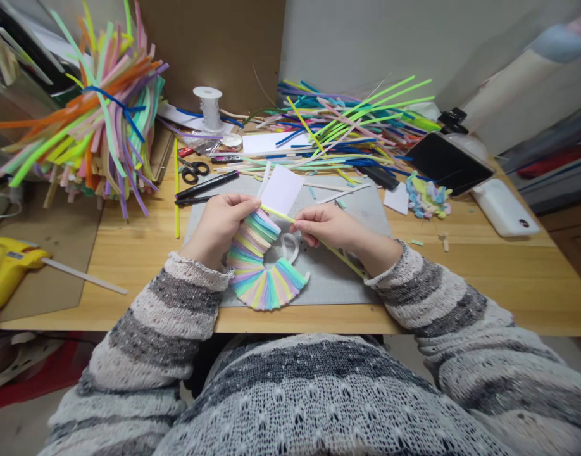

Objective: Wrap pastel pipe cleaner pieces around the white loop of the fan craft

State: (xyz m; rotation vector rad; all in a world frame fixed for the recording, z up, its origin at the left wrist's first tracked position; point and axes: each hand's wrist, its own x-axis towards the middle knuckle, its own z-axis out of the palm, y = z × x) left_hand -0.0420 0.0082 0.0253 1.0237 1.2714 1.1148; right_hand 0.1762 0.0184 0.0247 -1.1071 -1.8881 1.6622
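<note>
A curved band of pastel pipe cleaners (271, 285), folded side by side into a partial ring, lies over the grey mat. At its upper end my left hand (225, 223) is closed, thumb and fingers pinching the band and one end of a yellow pipe cleaner (277, 214). My right hand (329, 225) pinches the same yellow pipe cleaner farther along, and its free length runs down right under my wrist. A white pipe cleaner (290, 244) loops inside the ring. Just beyond my hands lies a white paper card (283, 188).
A bundle of pipe cleaners (105, 114) stands left; a loose heap (357, 123) lies at the back. Scissors (193, 171), markers (207, 186) and a spool (208, 107) are back left. A yellow glue gun (15, 263) lies left, a phone (449, 163) right.
</note>
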